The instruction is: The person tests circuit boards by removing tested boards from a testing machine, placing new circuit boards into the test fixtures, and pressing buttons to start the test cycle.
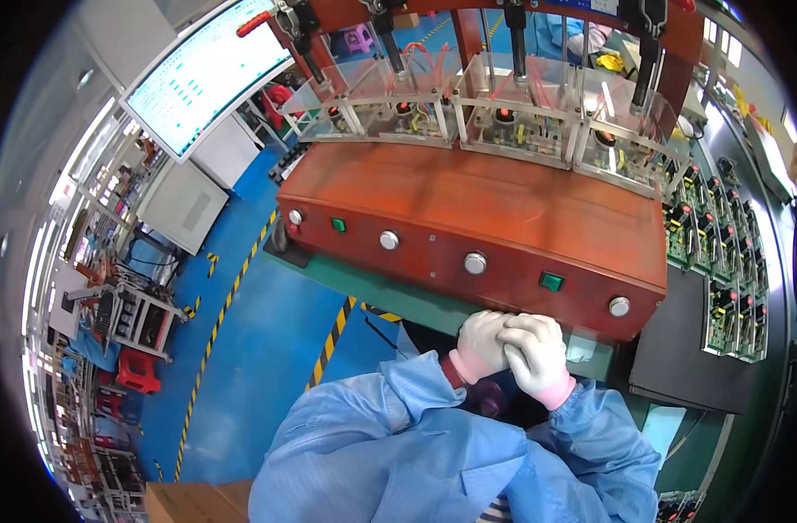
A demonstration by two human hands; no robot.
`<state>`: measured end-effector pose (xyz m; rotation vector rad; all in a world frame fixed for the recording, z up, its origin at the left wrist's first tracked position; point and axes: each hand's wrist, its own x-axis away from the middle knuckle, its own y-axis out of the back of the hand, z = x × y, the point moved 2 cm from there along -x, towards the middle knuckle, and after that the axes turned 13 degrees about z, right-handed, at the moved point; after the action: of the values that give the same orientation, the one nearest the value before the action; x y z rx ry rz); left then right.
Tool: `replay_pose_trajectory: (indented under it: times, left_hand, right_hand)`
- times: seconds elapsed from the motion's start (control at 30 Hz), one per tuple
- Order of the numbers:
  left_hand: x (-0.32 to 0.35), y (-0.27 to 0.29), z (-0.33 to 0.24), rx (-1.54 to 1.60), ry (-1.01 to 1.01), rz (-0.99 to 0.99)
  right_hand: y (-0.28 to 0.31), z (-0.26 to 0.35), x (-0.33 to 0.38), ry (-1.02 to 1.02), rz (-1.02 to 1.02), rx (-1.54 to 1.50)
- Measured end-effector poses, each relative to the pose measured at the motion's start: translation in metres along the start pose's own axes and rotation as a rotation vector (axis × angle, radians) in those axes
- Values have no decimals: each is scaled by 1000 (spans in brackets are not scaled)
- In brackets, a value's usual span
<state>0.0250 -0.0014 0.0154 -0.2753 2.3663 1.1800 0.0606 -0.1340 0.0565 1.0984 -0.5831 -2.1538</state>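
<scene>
My left hand (pixel 480 344) and right hand (pixel 535 349) wear matt white knit gloves with pink cuffs. Just above them, the console (pixel 477 218) is glossy orange-red painted metal with shiny metal buttons (pixel 475 262). Beyond the console, clear plastic guards (pixel 503 113). My sleeves (pixel 372 436) are smooth blue cloth.

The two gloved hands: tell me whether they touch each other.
Touching. The head view shows the left hand and the right hand clasped together, white-gloved fingers overlapping with no gap, just in front of the red machine.

Our clasped left hand (pixel 481 344) and right hand (pixel 538 349) hide their own palms; beyond them, the fixture's (pixel 468 218) top is cut off.
</scene>
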Motion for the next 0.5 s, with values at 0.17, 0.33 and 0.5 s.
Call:
replay_pose_trajectory:
  times: [0.17, 0.33, 0.5]
  left_hand:
    - [-2, 3, -2, 20, -12, -25]
    - [0, 2, -1, 43, -10, -24]
    - [1, -1, -1, 20, -16, -17]
  right_hand:
    - [0, -1, -1, 4, 14, 10]
    - [-2, -1, 1, -3, 18, 11]
    - [-1, 0, 1, -3, 7, 18]
